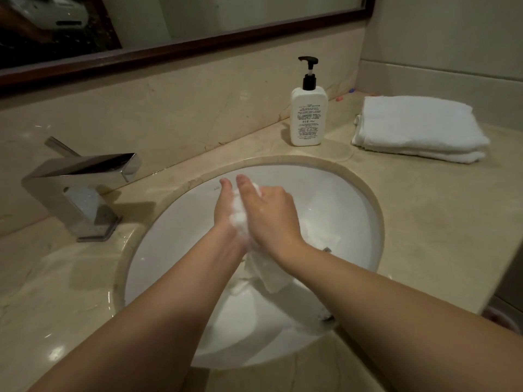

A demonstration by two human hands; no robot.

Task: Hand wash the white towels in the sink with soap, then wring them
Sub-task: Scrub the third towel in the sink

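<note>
A wet white towel point(264, 274) is pressed between my palms above the round white sink point(353, 199). Foam covers its upper part between the hands, and its lower end hangs down below my wrists into the bowl. My left hand point(226, 213) lies flat against the towel's left side, fingers straight and pointing away from me. My right hand point(268, 213) presses on it from the right. A white soap pump bottle point(308, 117) with a black pump stands on the counter behind the sink.
A folded stack of white towels point(418, 128) lies on the beige stone counter at the right. A square chrome tap point(82, 188) stands left of the sink. A dark-framed mirror point(198, 38) runs along the wall behind.
</note>
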